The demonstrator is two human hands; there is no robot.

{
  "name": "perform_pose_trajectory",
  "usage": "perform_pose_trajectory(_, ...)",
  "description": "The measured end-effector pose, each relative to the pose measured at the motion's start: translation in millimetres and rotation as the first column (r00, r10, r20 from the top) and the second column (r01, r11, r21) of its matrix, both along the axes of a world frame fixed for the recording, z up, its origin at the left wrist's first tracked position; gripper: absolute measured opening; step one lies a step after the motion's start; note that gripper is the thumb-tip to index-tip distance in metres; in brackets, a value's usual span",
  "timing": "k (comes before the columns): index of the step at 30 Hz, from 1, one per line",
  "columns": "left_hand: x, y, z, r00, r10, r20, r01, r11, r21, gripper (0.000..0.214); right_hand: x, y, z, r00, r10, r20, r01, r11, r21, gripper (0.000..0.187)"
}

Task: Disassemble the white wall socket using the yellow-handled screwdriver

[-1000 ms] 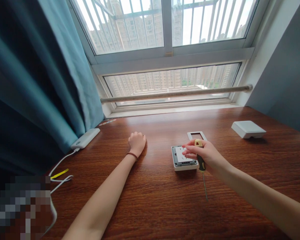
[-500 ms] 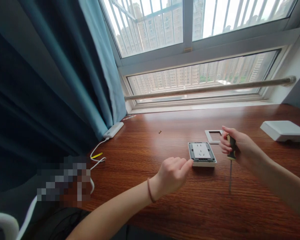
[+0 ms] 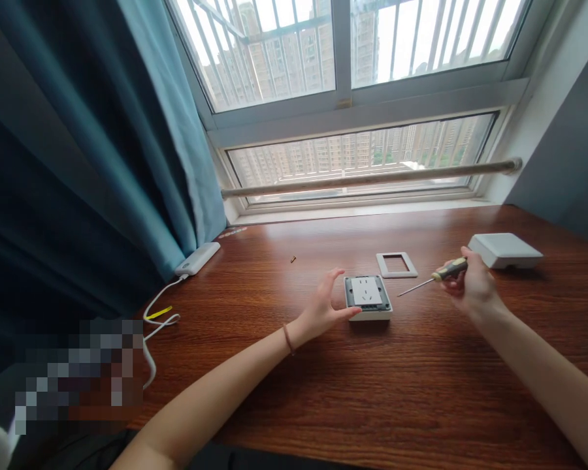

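A wall socket (image 3: 367, 291) with a white face and a dark grey surround sits on a white box on the wooden table. My left hand (image 3: 327, 303) is open at its left side, thumb at the near edge and fingers spread towards the far corner. Whether the thumb presses on it, I cannot tell. My right hand (image 3: 473, 287) is closed round the handle of a screwdriver (image 3: 451, 268). Its thin shaft points left, with the tip a little to the right of the socket and apart from it. Behind the socket lies a white cover frame (image 3: 383, 266).
A small brass-coloured screw (image 3: 293, 259) lies left of the cover frame. Farther right is a white box (image 3: 508, 248). By the blue curtain (image 3: 176, 163) rests a white device (image 3: 198, 258) with a white cable (image 3: 153, 301). A window (image 3: 343, 153) stands behind the table.
The screwdriver has swung from pointing down to pointing left towards the socket. My left fingers have unfolded and spread beside the socket. The view has turned somewhat right.
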State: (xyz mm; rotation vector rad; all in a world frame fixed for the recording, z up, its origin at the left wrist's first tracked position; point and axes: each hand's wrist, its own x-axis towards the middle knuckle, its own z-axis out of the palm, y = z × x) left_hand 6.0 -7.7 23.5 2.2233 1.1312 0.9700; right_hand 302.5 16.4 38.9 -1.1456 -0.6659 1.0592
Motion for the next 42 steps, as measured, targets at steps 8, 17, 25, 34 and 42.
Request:
perform_pose_trajectory(8,19,20,-17.8,0.987,-0.155,-0.032,0.155,0.988,0.026,0.093,-1,-3,3.8,0.991,-0.130,0.012,0.127,0.982,0.141,0.025)
perform_pose_trajectory(17,16,20,-20.9,0.987,-0.160,0.006,0.160,0.986,-0.054,0.075,-17,-14,3.9,0.964,-0.070,0.256,-0.003,0.961,0.277,0.037)
perform_pose_trajectory(25,19,17,-14.9,0.991,-0.125,0.052,0.128,0.990,-0.063,0.070,-30,-35,16.3,0.917,-0.067,0.393,-0.093,0.922,0.376,0.041)
perform_pose_trajectory(34,19,18,-16.1,0.991,-0.099,0.095,0.107,0.990,-0.091,0.071,-34,-32,8.9,0.928,-0.113,0.356,-0.032,0.926,0.377,0.041)
perform_pose_trajectory(42,16,23,-21.3,0.986,-0.132,0.099,0.138,0.989,-0.056,0.081,-35,-26,3.5,0.986,-0.077,0.149,0.033,0.961,0.275,0.036)
